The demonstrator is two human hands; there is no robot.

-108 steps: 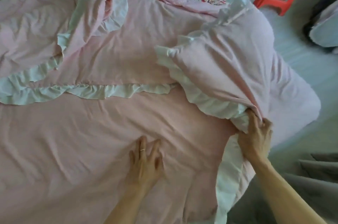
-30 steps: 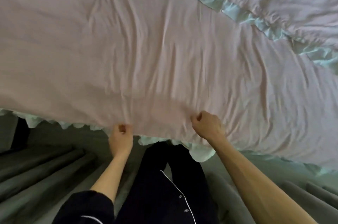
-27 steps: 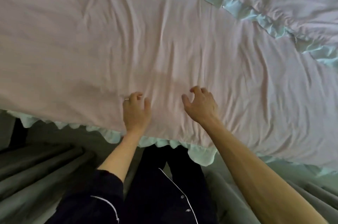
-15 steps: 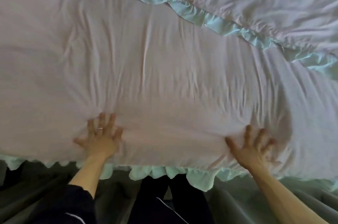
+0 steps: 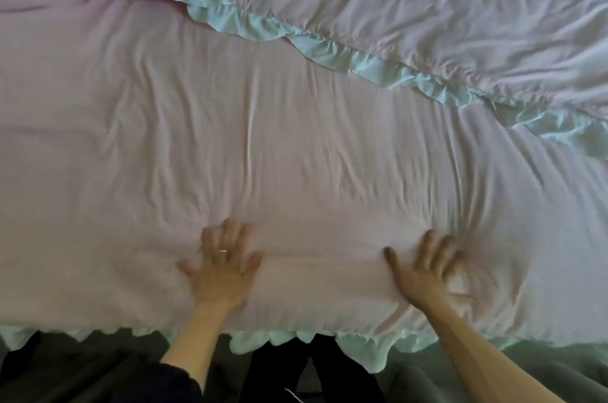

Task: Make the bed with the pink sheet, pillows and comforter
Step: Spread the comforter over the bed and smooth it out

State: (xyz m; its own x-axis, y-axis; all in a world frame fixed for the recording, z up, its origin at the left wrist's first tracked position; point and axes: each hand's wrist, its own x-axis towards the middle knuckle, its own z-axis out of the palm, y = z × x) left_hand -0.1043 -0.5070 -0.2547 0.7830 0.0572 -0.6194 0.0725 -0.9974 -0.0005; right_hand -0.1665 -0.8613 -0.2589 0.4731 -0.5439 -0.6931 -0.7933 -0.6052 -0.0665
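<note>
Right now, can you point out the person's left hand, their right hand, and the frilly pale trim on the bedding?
left hand (image 5: 221, 271), head view, back of the hand
right hand (image 5: 424, 274), head view, back of the hand
pale trim (image 5: 378, 68), head view, ruffle along the upper layer's edge

Head view, one person, two bare forearms entering from the lower edge. Left hand (image 5: 223, 271): five fingers visible, outline smeared by motion blur; a thin, pale, light-catching ring band (image 5: 222, 251) sits on one middle finger, exact finger unclear. Right hand (image 5: 427, 271): also blurred, nothing worn on the fingers that can be resolved. Left arm carries a dark navy-to-black fabric sleeve (image 5: 171, 379), cuff pushed up toward the elbow, edge slightly fuzzy. Right forearm is uncovered to the frame edge. Torso and legs below are in matching dark garment (image 5: 316, 373) with a short strip of thin white piping (image 5: 293, 395) at bottom centre.
</note>
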